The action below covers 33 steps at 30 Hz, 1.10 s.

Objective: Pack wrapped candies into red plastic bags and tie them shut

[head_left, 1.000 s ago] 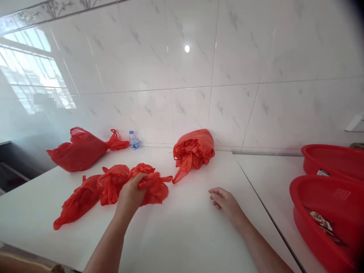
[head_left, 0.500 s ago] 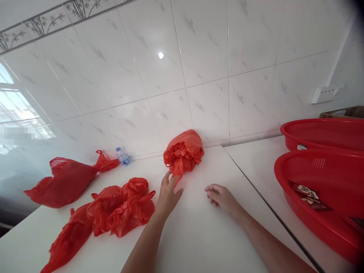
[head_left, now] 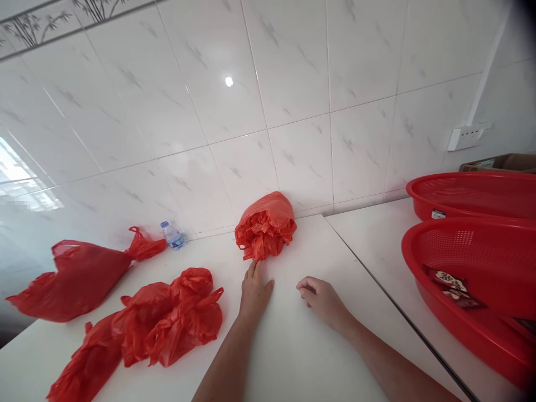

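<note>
A bunched red plastic bag (head_left: 268,223) rests on the white table against the tiled wall. My left hand (head_left: 254,290) lies in front of it, palm down and open, its fingertips at the bag's lower edge. To the right, my right hand (head_left: 320,298) is held over the table with fingers curled in and nothing visible in them. More crumpled red plastic bags (head_left: 180,318) spread out left of my left hand. Farther left lies another filled-looking red bag (head_left: 84,279), with a small red bag (head_left: 144,245) beside it.
A small clear water bottle (head_left: 173,237) with a blue cap stands near the wall. On the right are a red plastic basket (head_left: 422,245) holding dark snack packets (head_left: 454,286), and a second red basket (head_left: 422,204) behind it. A seam (head_left: 377,273) runs between two table tops.
My left hand has lowered and flattened before the bunched bag, whose trailing piece is now tucked against it. My right hand stays nearly in place, and the view has shifted slightly.
</note>
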Available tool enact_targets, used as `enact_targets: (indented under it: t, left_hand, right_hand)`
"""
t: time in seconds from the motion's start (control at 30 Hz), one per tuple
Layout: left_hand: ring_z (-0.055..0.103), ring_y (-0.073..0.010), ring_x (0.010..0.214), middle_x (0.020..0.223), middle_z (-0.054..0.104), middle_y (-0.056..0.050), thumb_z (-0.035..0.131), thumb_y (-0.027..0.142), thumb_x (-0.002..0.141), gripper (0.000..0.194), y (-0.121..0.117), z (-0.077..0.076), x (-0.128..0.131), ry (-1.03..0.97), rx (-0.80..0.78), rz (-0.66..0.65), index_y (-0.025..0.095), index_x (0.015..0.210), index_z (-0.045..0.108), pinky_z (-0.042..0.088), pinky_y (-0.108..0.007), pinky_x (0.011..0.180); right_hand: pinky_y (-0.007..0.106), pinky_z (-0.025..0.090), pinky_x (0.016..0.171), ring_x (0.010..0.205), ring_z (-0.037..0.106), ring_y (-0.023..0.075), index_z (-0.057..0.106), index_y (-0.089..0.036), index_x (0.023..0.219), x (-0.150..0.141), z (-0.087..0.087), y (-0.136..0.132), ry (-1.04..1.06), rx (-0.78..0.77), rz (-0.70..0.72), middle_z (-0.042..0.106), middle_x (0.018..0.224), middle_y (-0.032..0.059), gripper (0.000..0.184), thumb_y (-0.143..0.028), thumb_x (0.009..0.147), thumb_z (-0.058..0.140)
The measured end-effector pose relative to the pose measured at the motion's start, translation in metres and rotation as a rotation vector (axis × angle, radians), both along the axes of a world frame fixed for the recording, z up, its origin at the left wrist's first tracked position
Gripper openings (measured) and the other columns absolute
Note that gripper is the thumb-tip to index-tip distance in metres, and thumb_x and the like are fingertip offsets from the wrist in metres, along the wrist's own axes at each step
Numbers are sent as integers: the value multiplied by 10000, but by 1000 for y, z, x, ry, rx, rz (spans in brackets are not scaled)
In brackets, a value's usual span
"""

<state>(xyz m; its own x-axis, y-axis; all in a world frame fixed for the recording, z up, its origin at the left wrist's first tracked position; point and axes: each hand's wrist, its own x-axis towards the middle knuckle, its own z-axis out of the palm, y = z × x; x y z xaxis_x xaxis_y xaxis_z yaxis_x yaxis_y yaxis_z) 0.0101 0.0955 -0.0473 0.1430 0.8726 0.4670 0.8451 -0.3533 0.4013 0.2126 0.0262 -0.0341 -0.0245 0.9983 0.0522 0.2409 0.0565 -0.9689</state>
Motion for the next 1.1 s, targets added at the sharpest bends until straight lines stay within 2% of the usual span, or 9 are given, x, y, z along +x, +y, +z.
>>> enact_targets:
  t: [0.17,0.33,0.47,0.6,0.7,0.83,0.93,1.0,1.1]
  left_hand:
    - [383,-269,1272,1400,394,-129,539,252,781,602,0,-1,0,-31,-4,-10,179,1352,361,350,-439,1020]
    - [344,-261,1302,1420,366,-134,536,241,784,623,0,1,0,-92,-21,-26,161,1369,336,326,-433,1049]
    - [308,-245,1330,1443,332,-120,508,228,809,629,0,2,0,-170,-22,-62,190,1398,290,317,-431,1062]
    - [311,-243,1332,1426,363,-111,510,210,805,634,3,-1,-1,-219,-5,-91,213,1400,291,320,-436,1063]
    - [322,-251,1324,1420,371,-109,522,192,787,641,5,0,0,-212,47,-80,224,1390,308,322,-449,1060]
    - [261,-283,1350,1468,287,-107,533,186,776,597,1,10,5,-104,212,37,239,1348,371,286,-502,1058]
    - [217,-313,1365,1488,261,-110,518,200,801,535,3,19,11,-5,324,157,249,1323,413,197,-562,1068]
    - [204,-330,1368,1492,265,-111,515,211,811,530,10,24,18,66,366,142,257,1330,419,153,-578,1072]
    - [177,-325,1380,1494,280,-77,507,178,807,560,26,30,29,144,355,42,292,1347,408,130,-570,1082]
  right_hand:
    - [240,307,491,525,450,126,607,-247,732,-8,-2,1,-256,124,-26,540,591,-41,185,-273,777,429]
    - [251,360,552,593,530,140,618,-250,778,-16,-3,13,-432,167,-55,596,666,-25,211,-243,814,410]
    - [272,417,665,732,588,151,615,-236,1023,-36,-3,35,-600,318,-113,605,1016,42,292,-167,802,436]
    - [340,435,805,985,572,232,546,-236,1209,-57,-2,61,-677,428,-162,386,1358,128,461,-145,757,516]
    - [408,401,901,1140,486,294,504,-223,1264,-64,-4,79,-680,432,-158,264,1460,130,538,-145,733,549]
    - [436,370,964,1217,410,309,436,-127,1315,-65,-11,93,-593,423,-124,341,1427,155,575,-147,747,523]
    - [394,361,1001,1209,419,261,467,-110,1261,-63,-13,95,-429,456,-159,453,1317,146,516,-129,746,496]
    - [355,410,949,1107,497,218,526,-147,1164,-62,-11,94,-315,446,-192,521,1198,110,418,-123,751,469]
    - [321,462,815,903,565,186,588,-193,923,-60,-5,92,-204,403,-228,578,1003,66,212,-147,767,451]
